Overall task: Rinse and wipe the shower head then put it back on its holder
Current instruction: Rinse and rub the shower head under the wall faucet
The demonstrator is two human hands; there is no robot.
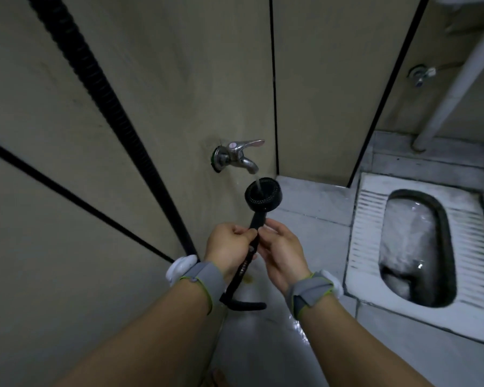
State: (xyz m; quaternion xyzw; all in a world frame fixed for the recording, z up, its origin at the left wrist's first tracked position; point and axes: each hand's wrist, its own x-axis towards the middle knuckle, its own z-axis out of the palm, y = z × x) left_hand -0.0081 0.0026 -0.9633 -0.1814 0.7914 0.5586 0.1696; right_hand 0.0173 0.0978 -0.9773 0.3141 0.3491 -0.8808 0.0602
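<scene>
Both hands are on the handle of the round black plastic shower head: the left hand has its fingers curled right around it and the right hand pinches it just above. The head's face sits directly under the spout of the chrome wall tap, with a thin stream of water landing on it. A black ribbed hose runs up the beige wall on the left, and a white squat toilet is set in the wet tiled floor off to the right.

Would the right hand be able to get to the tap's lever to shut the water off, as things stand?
Probably yes. The right hand only pinches the shower head handle, which the left hand also grips, and nothing lies between it and the lever above.
</scene>
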